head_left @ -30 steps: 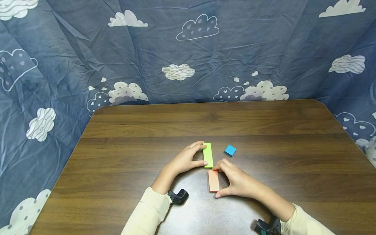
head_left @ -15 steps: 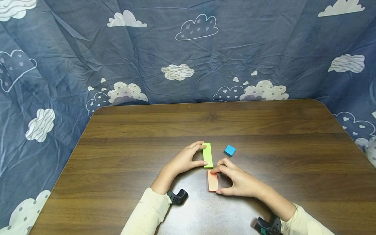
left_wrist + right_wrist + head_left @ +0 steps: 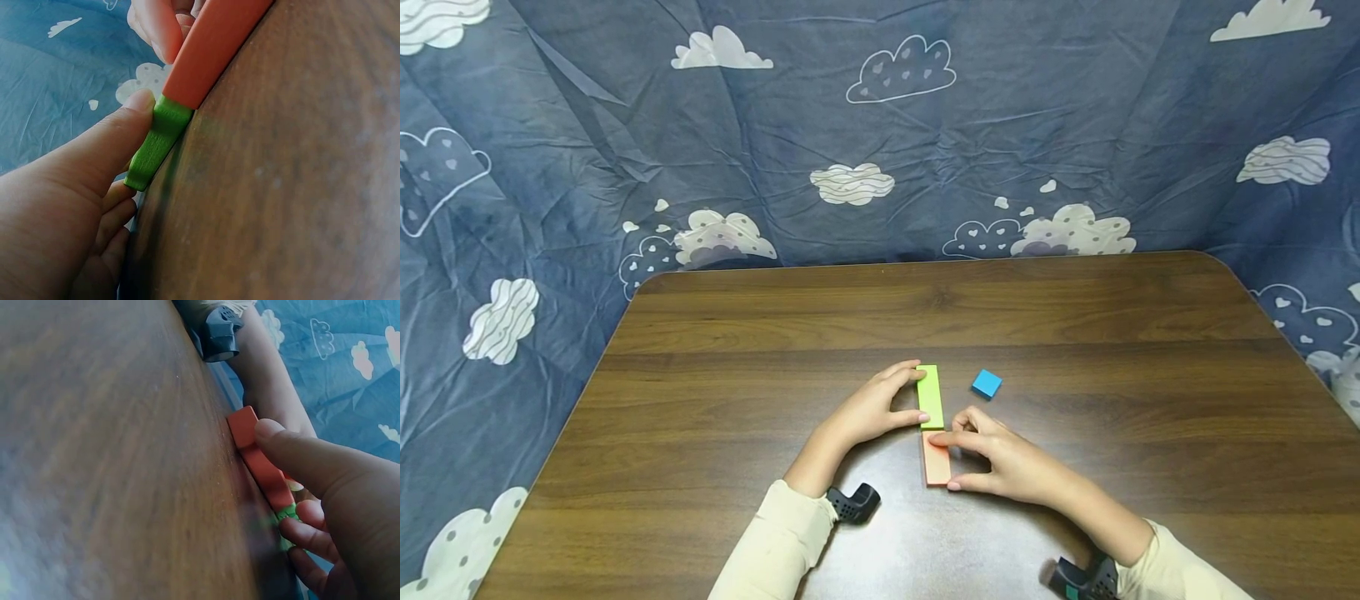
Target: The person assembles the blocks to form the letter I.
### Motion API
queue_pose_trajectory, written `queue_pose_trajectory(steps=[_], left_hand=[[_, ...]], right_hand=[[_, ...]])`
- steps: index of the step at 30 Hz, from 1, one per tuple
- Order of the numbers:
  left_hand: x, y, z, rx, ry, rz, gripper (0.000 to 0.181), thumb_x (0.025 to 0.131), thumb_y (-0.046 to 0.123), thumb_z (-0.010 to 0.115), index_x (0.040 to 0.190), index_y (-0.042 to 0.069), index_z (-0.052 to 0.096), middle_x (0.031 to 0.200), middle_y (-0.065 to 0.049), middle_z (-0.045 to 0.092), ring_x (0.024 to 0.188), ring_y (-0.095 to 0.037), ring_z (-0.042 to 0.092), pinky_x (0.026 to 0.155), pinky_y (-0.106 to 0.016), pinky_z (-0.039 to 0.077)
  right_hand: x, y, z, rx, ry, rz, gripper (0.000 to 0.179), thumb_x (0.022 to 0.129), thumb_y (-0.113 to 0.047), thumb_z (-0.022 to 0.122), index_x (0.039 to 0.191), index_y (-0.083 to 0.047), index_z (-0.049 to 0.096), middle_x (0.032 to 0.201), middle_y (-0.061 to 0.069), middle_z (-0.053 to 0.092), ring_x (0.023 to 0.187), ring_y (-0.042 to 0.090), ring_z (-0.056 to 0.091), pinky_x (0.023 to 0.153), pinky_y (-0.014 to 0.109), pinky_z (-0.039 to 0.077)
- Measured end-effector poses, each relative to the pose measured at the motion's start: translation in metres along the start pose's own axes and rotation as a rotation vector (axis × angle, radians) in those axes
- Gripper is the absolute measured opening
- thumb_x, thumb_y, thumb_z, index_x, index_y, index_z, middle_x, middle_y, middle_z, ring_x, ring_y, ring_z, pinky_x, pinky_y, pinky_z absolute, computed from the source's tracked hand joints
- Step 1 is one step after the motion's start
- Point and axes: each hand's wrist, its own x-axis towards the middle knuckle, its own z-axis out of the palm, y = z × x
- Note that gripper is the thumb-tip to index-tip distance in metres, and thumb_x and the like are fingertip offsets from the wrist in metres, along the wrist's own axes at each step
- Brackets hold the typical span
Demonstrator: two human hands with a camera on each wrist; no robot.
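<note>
A lime-green rectangular wooden block (image 3: 932, 397) lies flat on the table, with its near end against a salmon-orange block (image 3: 937, 468). My left hand (image 3: 872, 408) holds the green block from its left side, thumb by the near end and fingers by the far end. From the right, my right hand (image 3: 1011, 462) holds the orange block, index finger over its far part and thumb at its near right corner. The left wrist view shows the orange block (image 3: 215, 53) lined up end to end with the green one (image 3: 156, 140). The right thumb (image 3: 270, 429) overlaps the orange block in the right wrist view.
A small blue square block (image 3: 987, 384) lies right of the green block, beyond the right hand. The brown wooden table (image 3: 737, 333) ends at a blue cloud-print cloth (image 3: 797, 125). Black wrist cameras sit at the left wrist (image 3: 856, 503) and right wrist (image 3: 1086, 577).
My right hand has slid the orange block slightly left and away from me, closing the gap to the green block. The right index finger has moved over its top. The left hand stays put.
</note>
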Motion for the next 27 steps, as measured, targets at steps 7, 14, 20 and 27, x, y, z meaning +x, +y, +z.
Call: queue_pose_trajectory(steps=[7, 14, 20, 27], left_hand=[[0.0000, 0.0002, 0.0000, -0.006, 0.006, 0.012, 0.060, 0.080, 0.038, 0.066, 0.130, 0.012, 0.045, 0.138, -0.006, 0.038, 0.126, -0.019, 0.033, 0.103, -0.033, 0.026], [-0.0005, 0.0013, -0.0003, -0.010, 0.004, 0.011, 0.060, 0.081, 0.037, 0.065, 0.131, 0.012, 0.045, 0.139, -0.006, 0.036, 0.127, -0.019, 0.031, 0.104, -0.033, 0.025], [-0.0025, 0.0004, 0.0004, -0.056, 0.016, -0.003, 0.061, 0.082, 0.037, 0.064, 0.134, 0.012, 0.042, 0.142, -0.006, 0.032, 0.128, -0.020, 0.029, 0.103, -0.037, 0.026], [-0.0092, -0.0002, 0.0010, -0.093, 0.054, 0.012, 0.060, 0.086, 0.038, 0.059, 0.136, 0.010, 0.040, 0.141, -0.002, 0.034, 0.128, -0.014, 0.028, 0.104, -0.032, 0.024]], right_hand=[[0.0008, -0.0016, 0.0008, -0.012, 0.022, -0.009, 0.047, 0.074, -0.032, 0.072, 0.117, -0.016, 0.060, 0.100, -0.007, 0.042, 0.084, 0.007, 0.042, 0.068, 0.025, 0.041], [0.0006, -0.0011, 0.0015, 0.010, 0.015, 0.013, 0.046, 0.075, -0.031, 0.072, 0.117, -0.016, 0.060, 0.100, -0.008, 0.042, 0.085, 0.007, 0.041, 0.069, 0.023, 0.040], [0.0002, -0.0001, 0.0020, 0.015, 0.010, 0.024, 0.046, 0.076, -0.032, 0.071, 0.118, -0.017, 0.060, 0.100, -0.008, 0.042, 0.084, 0.006, 0.041, 0.068, 0.023, 0.040], [0.0004, 0.0008, 0.0024, 0.014, 0.020, 0.025, 0.047, 0.076, -0.032, 0.071, 0.118, -0.017, 0.059, 0.100, -0.008, 0.043, 0.083, 0.007, 0.041, 0.067, 0.023, 0.040]])
